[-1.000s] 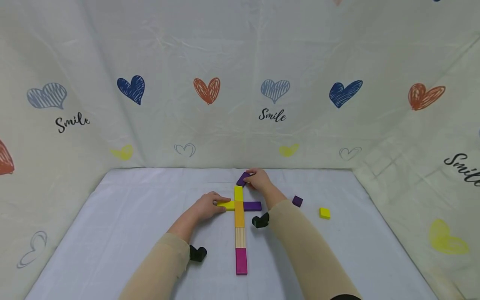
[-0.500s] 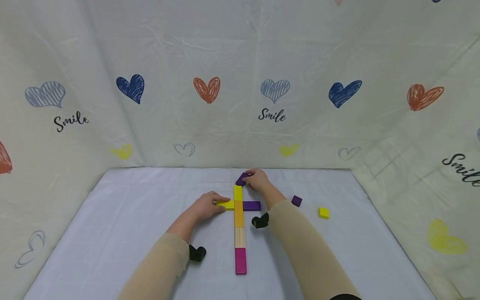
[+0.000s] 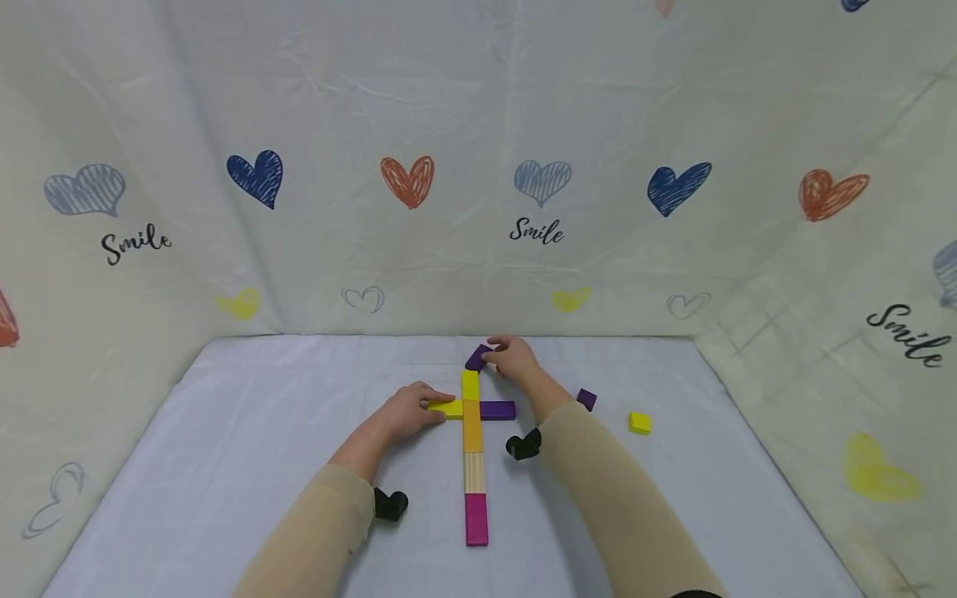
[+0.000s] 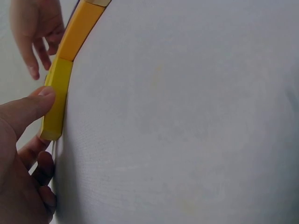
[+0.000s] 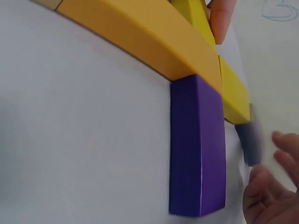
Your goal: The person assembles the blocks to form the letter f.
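Observation:
Wooden blocks form a cross on the white cloth. My left hand pinches the yellow block of its left arm between thumb and forefinger. A purple block makes the right arm, against an orange block. A short yellow block continues the column at the far end. Beyond it lies another purple block, slanted, one corner near the yellow block. My right hand is beside this block; in the right wrist view its fingers stand loosely apart, a small gap between forefinger and block.
Below the orange block come a pale striped block and a magenta block. A small purple block and a small yellow block lie to the right. A cloth backdrop with printed hearts rises behind the table.
The right fingers have shifted slightly right relative to the slanted purple block. The left hand stays at the yellow block. The head view has turned slightly right.

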Demonstrator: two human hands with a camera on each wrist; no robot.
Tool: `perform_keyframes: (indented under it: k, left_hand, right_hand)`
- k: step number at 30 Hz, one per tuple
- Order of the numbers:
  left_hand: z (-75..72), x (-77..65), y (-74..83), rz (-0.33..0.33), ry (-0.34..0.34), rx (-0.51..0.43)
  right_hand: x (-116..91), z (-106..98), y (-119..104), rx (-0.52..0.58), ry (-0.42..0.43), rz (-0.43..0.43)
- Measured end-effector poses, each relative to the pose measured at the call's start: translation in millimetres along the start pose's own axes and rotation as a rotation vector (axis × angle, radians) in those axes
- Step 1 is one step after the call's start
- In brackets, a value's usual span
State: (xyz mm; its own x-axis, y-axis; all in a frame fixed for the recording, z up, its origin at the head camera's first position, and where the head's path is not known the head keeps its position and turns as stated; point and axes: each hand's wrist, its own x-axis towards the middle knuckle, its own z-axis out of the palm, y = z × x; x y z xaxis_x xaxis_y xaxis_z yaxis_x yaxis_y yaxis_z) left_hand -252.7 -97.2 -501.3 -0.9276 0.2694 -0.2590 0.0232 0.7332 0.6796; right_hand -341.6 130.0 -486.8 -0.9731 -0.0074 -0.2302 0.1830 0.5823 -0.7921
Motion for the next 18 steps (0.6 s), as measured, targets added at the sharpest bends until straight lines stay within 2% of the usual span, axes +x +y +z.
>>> perform_keyframes:
  k: [8,11,18]
  left_hand:
    - [-0.9,-2.0,2.4,-0.015,0.004,-0.007]
    - [-1.0,-2.9,2.8,-0.015,0.005,-0.021]
    - [0.1,-3.7,4.2,-0.014,0.010,-0.022]
  right_hand:
    - [-24,-21,-1,-0.162,-0.004,-0.121]
    - [-32,-31,2,-0.185,-0.003,-0.151]
    - [-57,-55,14,-0.246,-0.008,-0.160]
